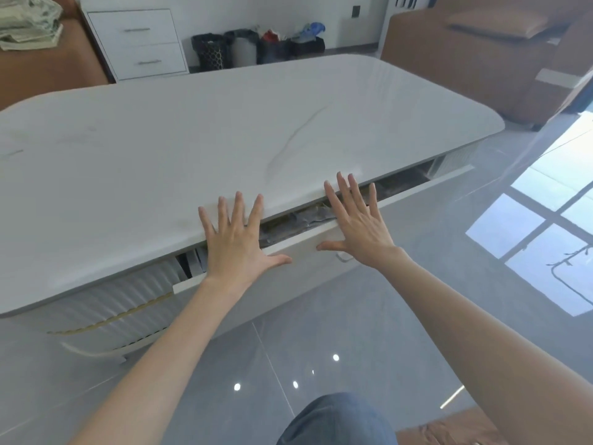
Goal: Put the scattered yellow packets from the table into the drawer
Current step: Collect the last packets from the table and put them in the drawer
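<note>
Pressing drawer (pixel 301 252), both grips (pixel 236 248) (pixel 356 229) splayed flat

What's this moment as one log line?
left hand: open, on drawer | right hand: open, on drawer | drawer: slightly ajar

**Bright Daylight, Soft Focus, Bowed Edges**

Daylight filled the room evenly and the frame was bright. The white table (pixel 224 133) looked pale and slightly washed out, with a faint sheen near its right edge. On the glossy floor (pixel 321 316) at the right, a window reflection (pixel 507 232) glared in large bright panes. Small lamp spots (pixel 295 384) shone near the bottom. The open gap of the drawer (pixel 305 256) lay in shadow under the table's front edge. The whole picture was a little soft, most of all in the far corners. Wide-angle distortion bowed the table's front edge and stretched everything near the bottom corners.
</note>
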`<state>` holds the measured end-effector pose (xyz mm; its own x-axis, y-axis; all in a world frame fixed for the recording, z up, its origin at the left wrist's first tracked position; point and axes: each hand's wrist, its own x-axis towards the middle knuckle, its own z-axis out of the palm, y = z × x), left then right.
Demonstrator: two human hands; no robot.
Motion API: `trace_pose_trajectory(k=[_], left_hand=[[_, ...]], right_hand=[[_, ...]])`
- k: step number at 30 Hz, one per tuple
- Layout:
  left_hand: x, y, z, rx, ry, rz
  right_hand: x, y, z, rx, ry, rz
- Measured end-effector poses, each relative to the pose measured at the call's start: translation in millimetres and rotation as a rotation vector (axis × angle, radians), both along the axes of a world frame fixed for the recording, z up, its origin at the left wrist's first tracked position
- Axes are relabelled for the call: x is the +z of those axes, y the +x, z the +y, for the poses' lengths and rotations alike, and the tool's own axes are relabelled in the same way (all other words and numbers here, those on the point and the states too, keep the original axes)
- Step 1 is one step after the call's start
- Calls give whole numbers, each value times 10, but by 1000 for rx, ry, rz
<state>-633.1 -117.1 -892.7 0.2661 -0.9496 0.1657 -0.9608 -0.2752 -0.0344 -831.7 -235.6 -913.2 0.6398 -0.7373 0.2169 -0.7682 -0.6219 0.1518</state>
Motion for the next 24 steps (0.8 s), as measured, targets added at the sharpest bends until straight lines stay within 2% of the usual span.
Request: trace_pose_trajectory(k=[4, 9, 15, 19, 22, 24], left_hand=[[-50, 103, -123, -69, -145, -63], [-164, 163, -233, -55, -359, -205], [-236, 162, -290, -14, -406, -292], [-230, 149, -283, -1, -373, -278], [-199, 119, -230, -34, -340, -198], [-122, 143, -168, -109, -346, -72]], right_hand=[[-72, 130, -108, -47, -133, -4], [-171, 313, -203, -73, -230, -99], [-167, 434, -224, -147, -290, -121], [-130, 408, -239, -137, -243, -167], [-30, 418, -148, -141, -97, -171], [90, 383, -53, -103, 57, -212]])
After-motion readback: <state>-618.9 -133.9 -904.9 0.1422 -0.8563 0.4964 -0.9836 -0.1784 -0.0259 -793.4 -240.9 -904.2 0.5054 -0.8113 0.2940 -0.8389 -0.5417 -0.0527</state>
